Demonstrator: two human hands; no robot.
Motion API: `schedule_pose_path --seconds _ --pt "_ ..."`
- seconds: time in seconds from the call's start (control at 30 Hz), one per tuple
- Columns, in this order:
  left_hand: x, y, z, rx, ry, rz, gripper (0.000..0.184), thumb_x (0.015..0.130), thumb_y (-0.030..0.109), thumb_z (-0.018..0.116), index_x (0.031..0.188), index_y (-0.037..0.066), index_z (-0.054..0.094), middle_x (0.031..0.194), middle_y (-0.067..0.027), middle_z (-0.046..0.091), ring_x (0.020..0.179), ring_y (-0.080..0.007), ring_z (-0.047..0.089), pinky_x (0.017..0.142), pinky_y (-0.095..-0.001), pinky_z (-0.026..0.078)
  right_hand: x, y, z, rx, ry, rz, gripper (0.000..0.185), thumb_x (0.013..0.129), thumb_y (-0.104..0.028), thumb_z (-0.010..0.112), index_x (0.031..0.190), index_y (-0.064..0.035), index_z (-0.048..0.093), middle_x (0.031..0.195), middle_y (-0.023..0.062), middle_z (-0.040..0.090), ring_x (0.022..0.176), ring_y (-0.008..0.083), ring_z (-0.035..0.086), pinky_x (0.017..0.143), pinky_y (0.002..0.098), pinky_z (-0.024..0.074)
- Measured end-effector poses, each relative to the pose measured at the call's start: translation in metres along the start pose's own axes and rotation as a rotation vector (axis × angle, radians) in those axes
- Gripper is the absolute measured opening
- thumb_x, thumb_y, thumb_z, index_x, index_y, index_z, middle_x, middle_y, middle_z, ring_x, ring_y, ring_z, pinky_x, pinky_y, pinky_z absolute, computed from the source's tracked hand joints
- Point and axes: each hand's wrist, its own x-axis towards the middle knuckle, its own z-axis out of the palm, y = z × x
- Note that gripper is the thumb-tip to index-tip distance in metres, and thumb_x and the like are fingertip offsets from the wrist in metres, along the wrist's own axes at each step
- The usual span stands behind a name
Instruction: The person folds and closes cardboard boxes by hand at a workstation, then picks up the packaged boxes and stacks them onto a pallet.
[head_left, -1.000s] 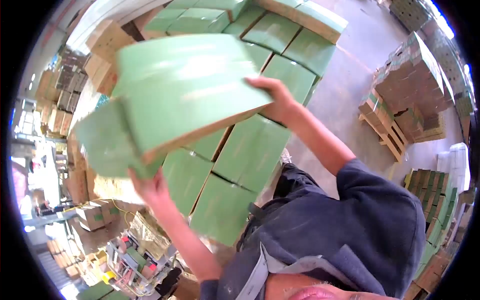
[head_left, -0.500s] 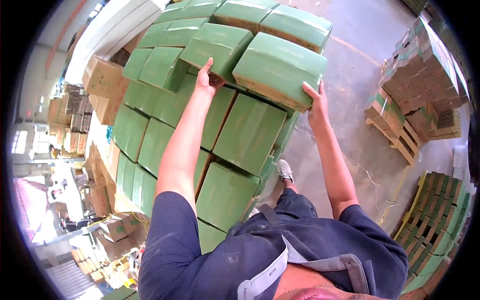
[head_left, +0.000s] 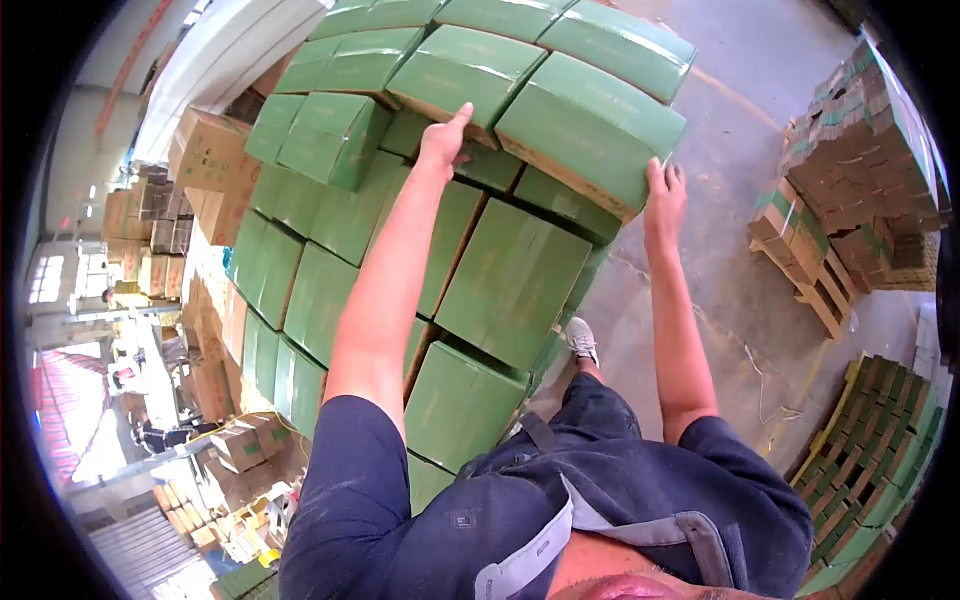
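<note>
My left hand [head_left: 443, 145] is at the lower front edge of a green carton [head_left: 468, 78], its thumb stretched up against the front face. Its other fingers are partly hidden and bent below the edge. To the right, a wider green carton [head_left: 592, 125] sits in the same upper row. Beside that carton's right end is my right hand [head_left: 665, 205], fingers extended near the corner and not wrapped round it. Whether those fingertips touch the cardboard, I cannot tell. Both cartons rest on a stack of similar green cartons [head_left: 515, 282].
At the right, flattened cardboard [head_left: 850, 165] is piled on a wooden pallet [head_left: 815, 285]. Another strapped stack of green-edged cardboard [head_left: 865, 450] stands lower right. Brown boxes [head_left: 215, 165] are left of the stack. Concrete floor [head_left: 730, 330] lies along its right side, with loose strapping on it.
The two front cartons sit farther back and closer to the row behind, showing more carton tops beneath. My left hand has moved up and right; my right hand has loosened at the carton's end.
</note>
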Motion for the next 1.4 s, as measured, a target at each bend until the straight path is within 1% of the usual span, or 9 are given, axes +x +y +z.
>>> schedule_pose_path --seconds 0.27,0.33,0.43,0.47,0.5,0.57,0.9,1.07,1.4 --pt "-0.074 -0.029 -0.009 -0.146 -0.285 0.181 0.061 0.093 0.036 0.062 0.141 0.001 0.046 0.142 -0.0132 0.05 0.131 -0.0272 0.045 0.107 -0.0472 0.038 0.066 0.012 0.014 0.583 -0.183 0.083 0.04 0.096 -0.028 0.055 0.121 0.0023 0.062 0.11 0.0134 0.066 0.1 0.0176 0.057 0.091 0.0324 0.0438" --pt "-0.114 -0.053 -0.036 -0.127 -0.329 0.269 0.059 0.093 0.033 0.063 0.14 0.002 0.048 0.134 -0.0141 0.057 0.126 -0.0251 0.051 0.106 -0.0436 0.04 0.079 0.052 0.019 0.328 -0.022 -0.126 0.037 0.099 -0.023 0.047 0.123 0.0006 0.062 0.122 0.0166 0.062 0.112 0.0241 0.057 0.099 0.0369 0.0433" --pt "-0.221 -0.088 -0.091 -0.168 -0.271 0.23 0.048 0.089 0.032 0.067 0.127 0.002 0.062 0.124 -0.0132 0.064 0.113 -0.0216 0.06 0.1 -0.0344 0.044 0.094 0.098 -0.013 -0.053 0.067 -0.959 0.029 0.096 -0.002 0.047 0.119 0.0022 0.065 0.123 0.0164 0.062 0.11 0.0258 0.059 0.091 0.0324 0.0499" --pt "-0.251 -0.114 -0.113 -0.152 -0.249 0.269 0.048 0.09 0.033 0.066 0.127 0.003 0.061 0.123 -0.0133 0.065 0.113 -0.0216 0.06 0.1 -0.0346 0.045 0.032 0.032 -0.023 0.185 -0.025 -0.723 0.029 0.096 -0.001 0.048 0.119 0.0037 0.064 0.123 0.0161 0.062 0.109 0.0253 0.06 0.093 0.0327 0.0496" --pt "-0.293 -0.131 -0.139 -0.224 -0.24 0.222 0.048 0.091 0.033 0.066 0.129 0.004 0.06 0.122 -0.0135 0.065 0.112 -0.0216 0.06 0.099 -0.0346 0.046 -0.014 -0.004 -0.031 -0.008 -0.026 -0.968 0.031 0.095 -0.004 0.05 0.122 0.0041 0.063 0.125 0.0157 0.062 0.107 0.0251 0.06 0.094 0.0336 0.0486" --pt "-0.364 -0.177 -0.194 -0.249 -0.151 0.171 0.051 0.094 0.035 0.063 0.134 0.005 0.055 0.128 -0.0143 0.062 0.114 -0.0222 0.059 0.101 -0.0383 0.045 -0.166 -0.123 -0.038 0.302 -0.361 -0.323 0.033 0.094 -0.008 0.052 0.123 0.0034 0.062 0.124 0.0151 0.063 0.108 0.0248 0.061 0.096 0.0334 0.0472" --pt "-0.671 -0.547 -0.416 -1.047 1.046 -0.073 0.041 0.094 0.026 0.058 0.124 -0.002 0.058 0.109 -0.01 0.067 0.095 -0.0184 0.063 0.086 -0.0333 0.051 -0.733 -0.238 0.038 0.152 -2.122 -0.454 0.046 0.088 -0.016 0.064 0.131 -0.0024 0.058 0.125 0.0136 0.063 0.115 0.0227 0.059 0.099 0.0357 0.0444" --pt "-0.731 -0.728 -0.489 -1.414 1.292 -0.192 0.047 0.098 0.025 0.052 0.137 0.001 0.044 0.131 -0.0168 0.057 0.116 -0.029 0.057 0.093 -0.0399 0.049 -0.966 -0.149 0.137 -0.231 -2.266 -0.058 0.077 0.083 -0.035 0.073 0.146 -0.0059 0.039 0.143 0.0191 0.046 0.127 0.0314 0.049 0.101 0.0429 0.043" --pt "-0.769 -0.843 -0.615 -1.487 1.603 -0.263 0.068 0.088 0.048 0.064 0.139 0.01 0.039 0.124 -0.0194 0.049 0.117 -0.0326 0.048 0.102 -0.0512 0.04 -1.157 -0.085 0.212 -0.393 -2.198 0.241 0.112 0.074 -0.046 0.08 0.153 -0.0026 0.014 0.15 0.0191 0.034 0.132 0.0392 0.038 0.104 0.0466 0.0388"
